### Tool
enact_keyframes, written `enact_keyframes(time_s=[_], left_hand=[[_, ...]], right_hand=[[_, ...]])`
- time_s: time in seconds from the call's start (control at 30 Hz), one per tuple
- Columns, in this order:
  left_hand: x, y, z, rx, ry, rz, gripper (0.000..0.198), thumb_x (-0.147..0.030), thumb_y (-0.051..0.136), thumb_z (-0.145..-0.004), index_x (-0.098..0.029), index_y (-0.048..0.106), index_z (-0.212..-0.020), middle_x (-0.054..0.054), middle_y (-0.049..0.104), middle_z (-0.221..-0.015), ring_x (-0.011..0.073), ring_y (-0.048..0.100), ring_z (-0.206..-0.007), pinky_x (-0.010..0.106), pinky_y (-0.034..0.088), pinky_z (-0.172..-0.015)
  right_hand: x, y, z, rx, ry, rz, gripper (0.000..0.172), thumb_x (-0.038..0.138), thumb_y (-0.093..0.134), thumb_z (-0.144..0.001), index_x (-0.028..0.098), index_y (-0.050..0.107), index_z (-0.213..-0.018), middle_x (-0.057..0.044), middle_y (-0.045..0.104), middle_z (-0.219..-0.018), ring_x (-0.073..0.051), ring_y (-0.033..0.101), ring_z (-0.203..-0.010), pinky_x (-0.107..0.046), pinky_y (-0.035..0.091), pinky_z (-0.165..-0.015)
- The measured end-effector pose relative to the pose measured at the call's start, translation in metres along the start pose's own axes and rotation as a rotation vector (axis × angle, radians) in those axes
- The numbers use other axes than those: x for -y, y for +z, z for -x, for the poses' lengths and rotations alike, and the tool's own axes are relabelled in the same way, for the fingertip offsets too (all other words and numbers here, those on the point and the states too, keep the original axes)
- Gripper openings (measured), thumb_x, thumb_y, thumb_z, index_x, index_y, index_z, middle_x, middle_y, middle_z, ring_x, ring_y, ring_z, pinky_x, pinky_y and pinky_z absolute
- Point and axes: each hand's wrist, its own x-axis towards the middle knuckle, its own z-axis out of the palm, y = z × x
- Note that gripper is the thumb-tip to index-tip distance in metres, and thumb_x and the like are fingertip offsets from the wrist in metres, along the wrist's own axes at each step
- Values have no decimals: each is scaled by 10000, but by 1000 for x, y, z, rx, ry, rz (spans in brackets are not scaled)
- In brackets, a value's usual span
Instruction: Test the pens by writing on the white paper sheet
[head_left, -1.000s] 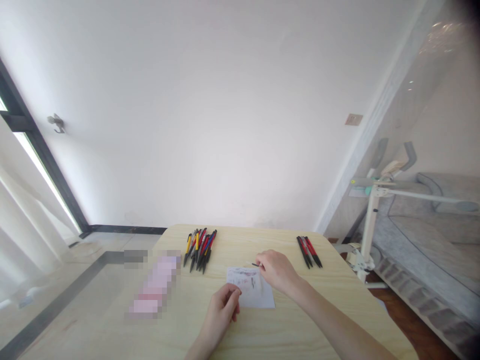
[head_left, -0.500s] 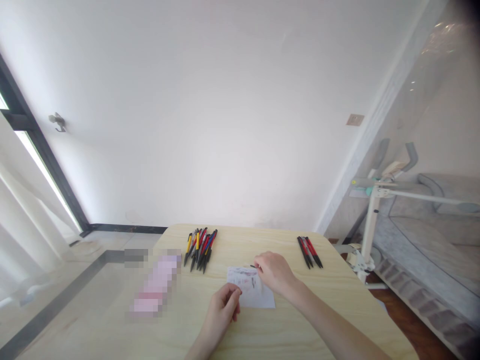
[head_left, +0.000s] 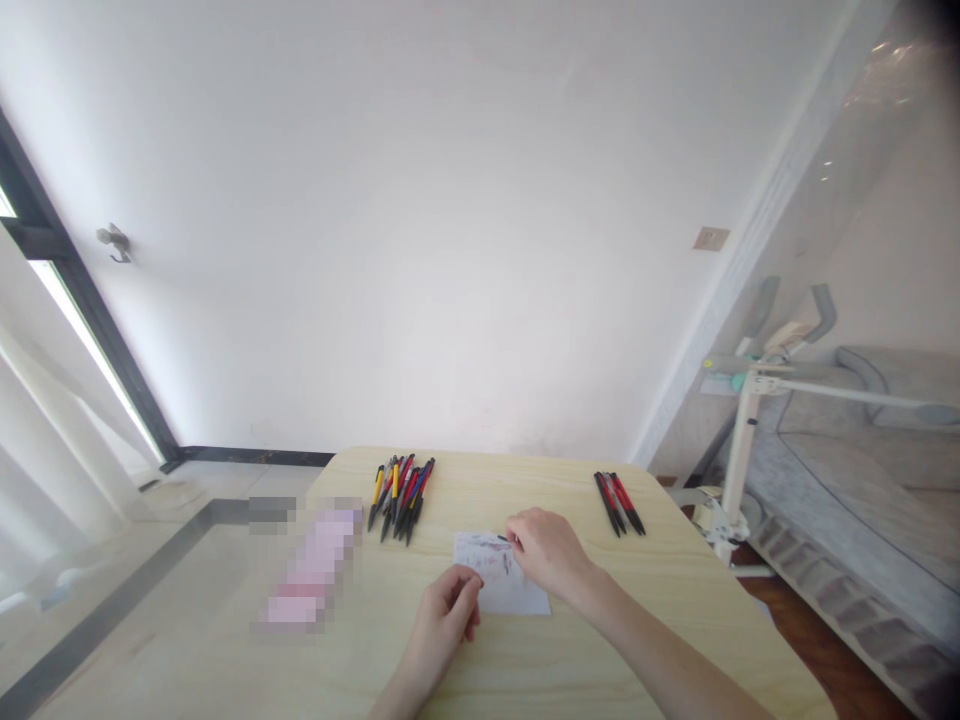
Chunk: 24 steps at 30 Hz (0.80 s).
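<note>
The small white slip of paper [head_left: 501,583], already marked with dark and reddish scribbles, lies flat on the pale wood-grain tabletop [head_left: 660,610], close to the near edge and between the two hands. The right hand [head_left: 546,553] rests on its far right corner, fingers pinched around a thin dark pen [head_left: 505,539] whose tip sits at the paper's top edge. The left hand [head_left: 444,612] is loosely curled at the slip's near left corner, fingertips touching or just beside the edge; I cannot tell whether it presses the sheet down, and it grips nothing that shows.

The likeliest trouble, to my eye, is the slip sliding or creasing under a stroke: it is light, and if the left hand bears only on one corner, a pull of the pen away from that corner could swivel it. With the tip so near the paper's edge, a stroke could also run off onto the wood and mark it.

Further out, a fanned heap of yellow, red, blue and black pens [head_left: 400,490] lies beyond the slip to the left, and a smaller group of red and black pens [head_left: 617,502] sits well apart to the right. A sweeping forearm could scatter that right group or roll pens over the table's rim.
</note>
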Motion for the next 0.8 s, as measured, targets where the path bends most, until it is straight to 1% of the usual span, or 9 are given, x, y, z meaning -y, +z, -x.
enact_keyframes(time_s=[0.3, 0.4, 0.53, 0.67, 0.8], left_hand=[[0, -1, 0, 7, 3, -5, 252, -401, 472, -799, -166, 531, -729, -56, 496, -473, 74, 439, -388, 173, 318, -381], [-1, -1, 0, 3, 2, 0, 251, -403, 477, -796, -168, 528, -725, -56, 498, -473, 75, 440, -390, 174, 321, -383], [-1, 0, 1, 2, -4, 9, 259, -415, 480, -791, -170, 531, -724, -54, 503, -472, 81, 447, -393, 175, 317, -381], [-1, 0, 2, -1, 1, 21, 263, -425, 485, -786, -173, 533, -722, -57, 505, -468, 80, 441, -387, 176, 315, -380], [1, 0, 2, 4, 14, 21, 253, -410, 482, -795, -172, 532, -730, -57, 503, -473, 77, 440, -389, 173, 310, -381]], right_hand=[[2, 4, 1, 50, 22, 11, 171, 166, 476, -760, 206, 642, -772, -43, 677, -801, -183, 595, -779, -243, 327, -621], [3, 4, 1, 83, 33, 6, 161, 169, 485, -749, 208, 640, -770, -43, 678, -805, -185, 596, -784, -242, 328, -618], [6, 2, 3, 126, 42, -12, 180, 171, 469, -770, 206, 641, -811, -54, 679, -829, -187, 598, -804, -244, 335, -631], [7, 3, 3, 121, 44, -29, 184, 170, 464, -777, 209, 641, -802, -50, 683, -814, -193, 609, -793, -247, 332, -608], [6, 7, 2, 92, 30, -33, 166, 164, 477, -751, 212, 635, -768, -36, 684, -779, -192, 613, -761, -249, 319, -583]])
